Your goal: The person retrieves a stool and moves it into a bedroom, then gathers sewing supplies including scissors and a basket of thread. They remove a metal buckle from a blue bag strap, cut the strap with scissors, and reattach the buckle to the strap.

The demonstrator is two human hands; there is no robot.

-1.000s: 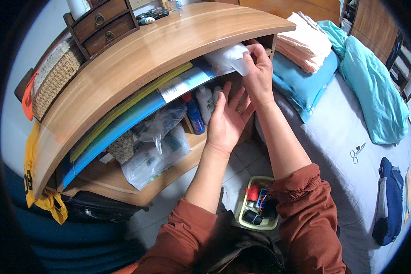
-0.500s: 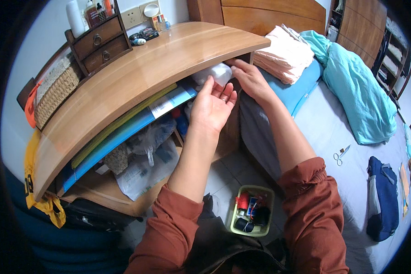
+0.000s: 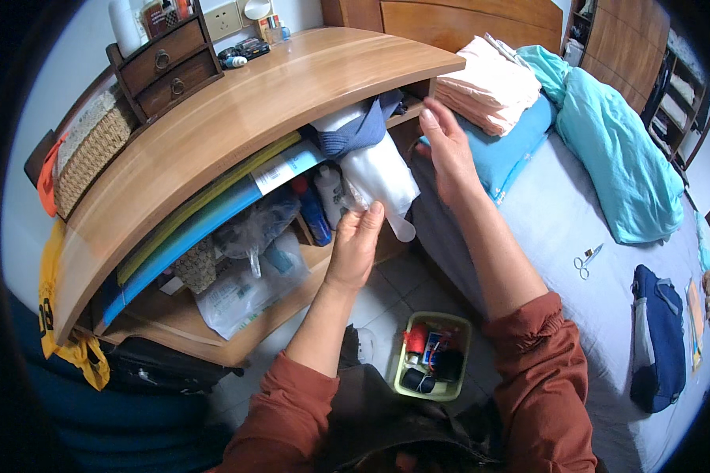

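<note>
My left hand [image 3: 355, 244] pinches the lower end of a white plastic bag [image 3: 380, 175] that hangs out of the shelf under the desktop. A rounded translucent tip of it dangles beside my fingers. Above the bag, a piece of blue ribbed knit cloth [image 3: 355, 139] pokes out of the same shelf. My right hand [image 3: 448, 150] is held in the air at the desk's right end, near the bed, its fingers loosely apart and holding nothing. What lies deeper in the shelf is hidden by the desktop.
A curved wooden desk [image 3: 292, 67] overhangs shelves holding a blue folder [image 3: 197, 229], bottles and bags. On the floor sits a yellow basket [image 3: 465, 355] with thread spools. Scissors [image 3: 585, 262] and a dark blue pouch [image 3: 659, 339] lie on the bed, with folded pink bedding [image 3: 489, 87] behind.
The white bag and blue knit cloth have come out over the shelf edge. My left hand moved down and closed on the bag; my right hand drew back to the right, off it.
</note>
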